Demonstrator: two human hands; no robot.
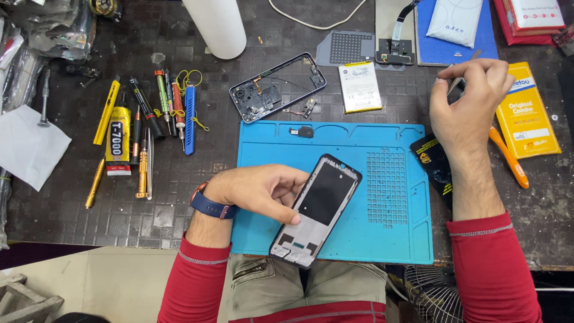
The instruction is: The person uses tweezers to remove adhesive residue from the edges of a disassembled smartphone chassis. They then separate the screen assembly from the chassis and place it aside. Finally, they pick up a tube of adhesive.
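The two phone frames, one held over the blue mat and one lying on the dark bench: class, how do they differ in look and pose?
The held frame is gripped by the left hand over the blue mat; the bench frame lies alone, untouched. The held frame shows a flat black panel filling its middle; the bench frame is mostly hollow, with small parts and thin wires inside. The held frame's lower end overhangs the bench edge. Both are rounded rectangles lying slantwise.
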